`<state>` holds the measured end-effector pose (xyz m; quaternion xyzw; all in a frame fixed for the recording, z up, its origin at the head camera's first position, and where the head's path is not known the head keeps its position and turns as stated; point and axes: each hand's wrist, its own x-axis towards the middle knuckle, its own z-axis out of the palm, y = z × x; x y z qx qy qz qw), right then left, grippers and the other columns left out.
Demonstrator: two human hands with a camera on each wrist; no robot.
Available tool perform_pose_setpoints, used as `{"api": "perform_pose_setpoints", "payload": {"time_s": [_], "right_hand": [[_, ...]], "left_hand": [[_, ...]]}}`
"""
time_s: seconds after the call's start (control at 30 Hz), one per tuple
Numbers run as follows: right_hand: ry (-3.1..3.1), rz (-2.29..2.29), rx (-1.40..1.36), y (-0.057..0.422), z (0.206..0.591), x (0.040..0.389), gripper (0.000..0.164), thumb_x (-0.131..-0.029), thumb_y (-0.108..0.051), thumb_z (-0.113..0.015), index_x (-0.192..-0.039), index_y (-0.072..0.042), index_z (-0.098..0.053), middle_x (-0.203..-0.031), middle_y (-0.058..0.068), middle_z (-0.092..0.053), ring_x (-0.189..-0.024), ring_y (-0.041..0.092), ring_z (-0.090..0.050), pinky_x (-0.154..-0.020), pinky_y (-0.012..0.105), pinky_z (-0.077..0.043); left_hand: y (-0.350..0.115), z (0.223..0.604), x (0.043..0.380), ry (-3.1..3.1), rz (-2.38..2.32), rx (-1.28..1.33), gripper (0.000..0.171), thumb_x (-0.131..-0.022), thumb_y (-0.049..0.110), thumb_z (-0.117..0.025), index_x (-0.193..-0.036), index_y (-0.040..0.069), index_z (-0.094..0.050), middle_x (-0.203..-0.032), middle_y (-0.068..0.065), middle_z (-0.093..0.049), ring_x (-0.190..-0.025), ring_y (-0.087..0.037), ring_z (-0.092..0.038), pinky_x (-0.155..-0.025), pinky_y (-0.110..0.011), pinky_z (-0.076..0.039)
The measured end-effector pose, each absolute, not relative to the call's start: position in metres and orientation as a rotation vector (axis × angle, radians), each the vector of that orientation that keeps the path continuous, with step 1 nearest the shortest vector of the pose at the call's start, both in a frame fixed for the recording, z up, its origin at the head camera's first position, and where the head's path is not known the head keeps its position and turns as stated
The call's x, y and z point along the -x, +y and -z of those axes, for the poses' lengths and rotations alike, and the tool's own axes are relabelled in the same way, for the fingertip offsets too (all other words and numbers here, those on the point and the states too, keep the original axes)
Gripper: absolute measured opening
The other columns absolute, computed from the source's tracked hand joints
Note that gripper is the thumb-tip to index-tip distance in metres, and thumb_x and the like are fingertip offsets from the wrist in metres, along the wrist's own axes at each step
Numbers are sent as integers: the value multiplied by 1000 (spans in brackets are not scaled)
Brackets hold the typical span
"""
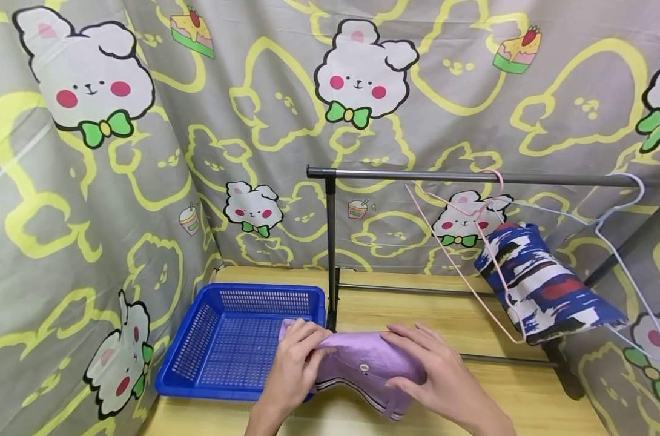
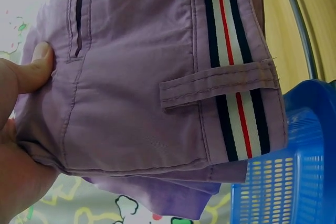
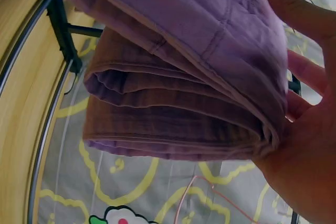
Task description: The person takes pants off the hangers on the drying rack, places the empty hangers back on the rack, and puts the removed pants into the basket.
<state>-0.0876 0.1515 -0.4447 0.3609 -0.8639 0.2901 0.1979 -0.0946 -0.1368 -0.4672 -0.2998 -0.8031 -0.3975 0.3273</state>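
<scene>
A folded pair of purple trousers hangs between both hands over the front of the table. Its waistband edge points down, with a button in the middle. My left hand grips the left end, thumb on the near face. At the other end my right hand holds the cloth between thumb and fingers. In the left wrist view the trousers show a belt loop and a navy, white and red striped band. Stacked folds of the trousers appear in the right wrist view, where cloth partly hides the right fingers.
A blue plastic basket stands on the wooden table at the left, behind my left hand. A dark metal rack rises to the right. On it hang a pink hanger and a pale blue hanger, beside patterned cloth.
</scene>
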Motion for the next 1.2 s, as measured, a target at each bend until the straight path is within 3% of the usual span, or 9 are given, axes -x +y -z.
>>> {"api": "perform_pose_setpoints", "payload": {"time_s": [0.17, 0.4, 0.57, 0.73, 1.0, 1.07, 1.2], "right_hand": [[-2415, -710, -1030, 146, 447, 91, 67, -76, -36, -90, -138, -25, -66, -131, -3, -68, -112, 20, -68, -89, 47, -56], [-2351, -749, -1095, 141, 447, 97, 56, -76, -9, -86, -129, -18, -71, -104, -5, -75, -88, 10, -72, -70, 35, -59], [-2331, -791, -1061, 137, 443, 99, 49, -72, -2, -86, -116, -21, -77, -101, -8, -76, -86, 8, -72, -68, 31, -59], [-2352, -842, -985, 136, 438, 100, 42, -71, 1, -84, -105, -23, -78, -99, -13, -75, -83, 1, -69, -64, 24, -56], [-2270, -813, -818, 135, 432, 105, 37, -70, -3, -84, -104, -19, -79, -90, -8, -76, -68, -1, -61, -55, 24, -49], [-2254, -802, -761, 134, 428, 106, 38, -70, -4, -84, -105, -18, -79, -92, -6, -77, -66, 1, -61, -53, 25, -48], [-2224, -775, -673, 130, 421, 106, 39, -72, -3, -79, -109, -17, -79, -96, -2, -78, -69, 8, -68, -51, 30, -49]], "left_hand": [[-136, 468, 95, -2096, 1050, 799, 16, -86, 9, -78, -102, 12, -77, -93, 7, -69, -82, -12, -55, -78, -17, -41], [-139, 467, 97, -2144, 995, 785, 18, -85, 17, -80, -103, 14, -78, -95, 10, -70, -85, -11, -56, -82, -28, -41], [-144, 467, 96, -2171, 987, 780, 22, -85, 23, -82, -105, 17, -77, -97, 12, -71, -87, -10, -57, -78, -28, -40], [-148, 466, 96, -2144, 1057, 771, 31, -81, 21, -86, -110, 17, -77, -104, 9, -72, -96, -13, -61, -83, -31, -41], [-150, 467, 82, -2098, 1063, 457, 57, -79, 3, -85, -132, 10, -68, -136, -14, -59, -124, -32, -53, -110, -21, -37], [-146, 469, 76, -2068, 1101, 383, 63, -79, -2, -84, -137, 8, -63, -139, -17, -55, -125, -32, -53, -110, -20, -37], [-135, 475, 67, -2026, 1360, 415, 61, -86, -8, -75, -143, 2, -55, -132, -19, -60, -115, -31, -62, -103, -27, -48]]}}
